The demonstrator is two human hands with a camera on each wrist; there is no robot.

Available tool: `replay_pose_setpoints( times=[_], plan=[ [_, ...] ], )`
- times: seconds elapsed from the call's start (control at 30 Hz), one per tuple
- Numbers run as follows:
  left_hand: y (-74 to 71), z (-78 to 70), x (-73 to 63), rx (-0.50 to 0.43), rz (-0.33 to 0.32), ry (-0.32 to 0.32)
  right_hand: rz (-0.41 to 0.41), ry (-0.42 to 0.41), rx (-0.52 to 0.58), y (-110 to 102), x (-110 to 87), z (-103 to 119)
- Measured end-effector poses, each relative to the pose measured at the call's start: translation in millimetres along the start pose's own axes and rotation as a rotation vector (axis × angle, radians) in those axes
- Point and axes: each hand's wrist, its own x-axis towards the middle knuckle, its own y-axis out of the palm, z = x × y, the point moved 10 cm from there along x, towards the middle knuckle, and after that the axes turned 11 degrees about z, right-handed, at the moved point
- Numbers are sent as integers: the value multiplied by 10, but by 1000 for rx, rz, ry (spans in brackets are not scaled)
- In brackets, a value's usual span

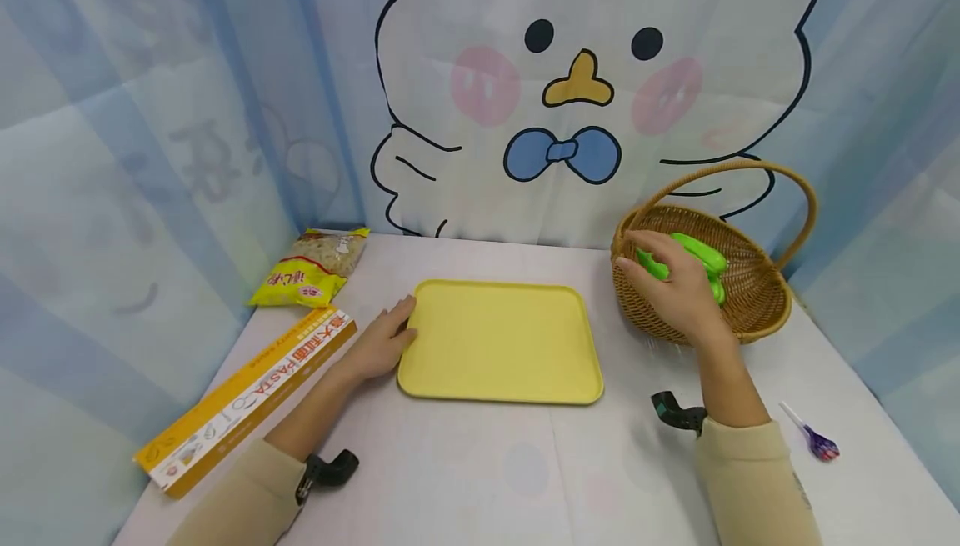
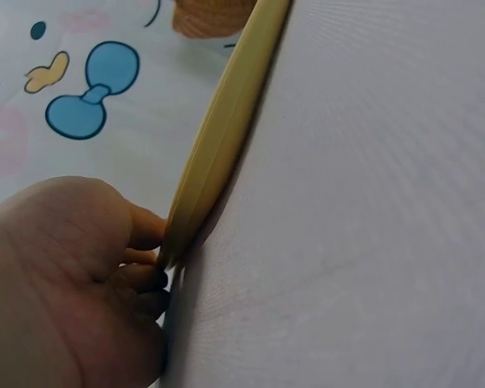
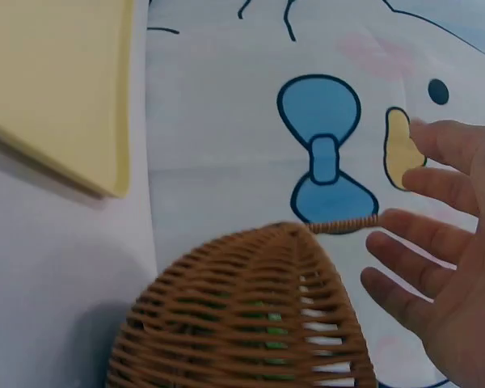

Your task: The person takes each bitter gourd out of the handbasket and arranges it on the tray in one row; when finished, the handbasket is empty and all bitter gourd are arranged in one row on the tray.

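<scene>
My left hand (image 1: 381, 341) rests at the left edge of a yellow rectangular tray (image 1: 501, 342), its fingertips touching the rim. In the left wrist view the tray's side (image 2: 218, 133) appears edge-on, with the left hand (image 2: 73, 283) at its near end. Over the left rim of a brown wicker basket (image 1: 750, 279) hovers my right hand (image 1: 678, 288), fingers spread and loosely bent. Bright green vegetable-shaped items (image 1: 699, 254) lie inside the basket, partly hidden by that hand. The right wrist view has nothing between the right hand's (image 3: 449, 234) fingers, beside the basket's woven wall (image 3: 242, 315).
An orange-and-white pasta box (image 1: 251, 400) lies along the table's left side. Behind it sits a yellow plastic food bag (image 1: 311, 269). A wrapped lollipop (image 1: 821, 446) lies right of my right forearm. Patterned curtain (image 1: 562, 221) stands behind the white table (image 1: 487, 479).
</scene>
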Motion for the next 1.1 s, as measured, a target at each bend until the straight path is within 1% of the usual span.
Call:
replay_pose_setpoints(
  times=[0.1,0.23,0.47,0.7,0.87,1.0,1.1],
  plan=[
    [2,-2,-4,12,1,6,35,84,-23,-106,-25,-172],
    [10,-10,-5,5,13,2,87,185,-75,-204,-68,-391],
    [1,-22,-15,2,10,0,192,256,-148,-267,-21,-649],
    [13,-11,-1,-3,15,-16,330,354,-168,-211,37,-919],
    [0,-1,-5,0,9,-15,407,376,-181,-151,58,-1014],
    [-8,-5,-6,4,6,-9,442,359,-209,-114,69,-1049],
    [1,4,2,4,10,-17,465,349,-226,-87,74,-1056]
  ],
)
